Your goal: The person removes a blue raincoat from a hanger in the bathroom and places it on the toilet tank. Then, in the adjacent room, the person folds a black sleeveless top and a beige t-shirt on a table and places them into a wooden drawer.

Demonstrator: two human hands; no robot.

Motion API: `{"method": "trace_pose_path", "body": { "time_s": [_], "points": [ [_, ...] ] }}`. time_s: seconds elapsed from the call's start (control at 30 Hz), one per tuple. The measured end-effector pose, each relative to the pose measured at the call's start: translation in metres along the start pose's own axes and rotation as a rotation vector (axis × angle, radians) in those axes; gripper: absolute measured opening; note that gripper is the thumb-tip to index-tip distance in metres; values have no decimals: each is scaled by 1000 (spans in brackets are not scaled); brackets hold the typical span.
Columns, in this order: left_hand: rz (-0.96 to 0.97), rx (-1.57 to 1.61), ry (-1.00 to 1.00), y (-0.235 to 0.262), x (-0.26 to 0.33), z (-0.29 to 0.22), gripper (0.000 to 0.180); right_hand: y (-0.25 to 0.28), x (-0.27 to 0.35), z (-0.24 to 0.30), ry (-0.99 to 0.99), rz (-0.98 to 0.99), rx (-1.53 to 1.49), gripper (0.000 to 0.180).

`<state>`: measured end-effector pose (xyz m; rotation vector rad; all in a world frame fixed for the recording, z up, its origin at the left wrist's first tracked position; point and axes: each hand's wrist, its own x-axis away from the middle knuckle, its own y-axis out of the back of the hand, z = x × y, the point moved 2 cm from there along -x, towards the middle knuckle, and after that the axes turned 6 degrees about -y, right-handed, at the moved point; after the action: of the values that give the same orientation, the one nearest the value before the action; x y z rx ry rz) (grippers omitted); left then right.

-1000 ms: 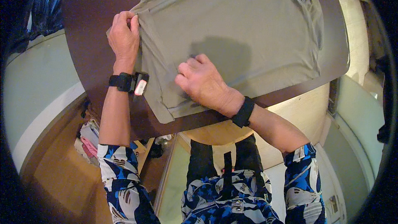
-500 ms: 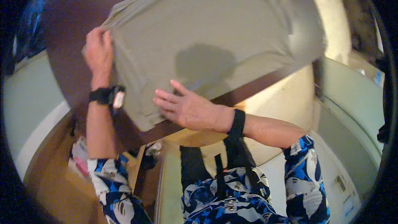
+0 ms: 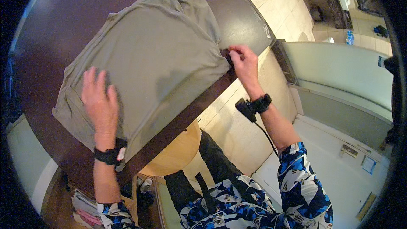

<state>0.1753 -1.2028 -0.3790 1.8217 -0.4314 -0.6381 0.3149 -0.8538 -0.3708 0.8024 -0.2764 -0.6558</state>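
- One olive-grey shirt lies spread on my dark brown table, one hem running close along the near edge.
- My left hand rests flat on the shirt near its lower left corner, fingers spread wide, gripping nothing.
- My right hand is pinched narrow on the shirt's corner at the table's right edge.
- Two black wristbands: one on my left wrist, one on my right with a cable trailing from it.
- Beneath the table, a shelf holds a stack of folded cloth; I cannot count the pieces.
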Motion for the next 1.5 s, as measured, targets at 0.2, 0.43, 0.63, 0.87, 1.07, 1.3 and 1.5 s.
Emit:
{"method": "trace_pose_path", "body": {
  "time_s": [0.2,0.43,0.63,0.87,1.07,1.3,1.5],
  "points": [
    [154,-25,-9,-30,-14,-57,60,-35,-53,11,-186,73,-18,23],
    [195,24,47,-16,-33,-54,59,-52,-63,39,-91,99,14,17],
    [10,123,9,-9,-54,-56,41,-45,-45,40,-398,219,-749,10],
    [-54,336,-150,-19,-148,-75,33,-47,-51,47,-599,384,-1087,22],
    [3,240,-233,-48,-192,-95,34,-51,-40,62,-710,613,-1149,39],
    [178,199,-243,-62,-202,-106,20,-42,-33,64,-725,665,-957,26],
    [314,622,-44,-62,-214,-115,15,-44,-33,53,-442,306,-983,21]
  ]
}}
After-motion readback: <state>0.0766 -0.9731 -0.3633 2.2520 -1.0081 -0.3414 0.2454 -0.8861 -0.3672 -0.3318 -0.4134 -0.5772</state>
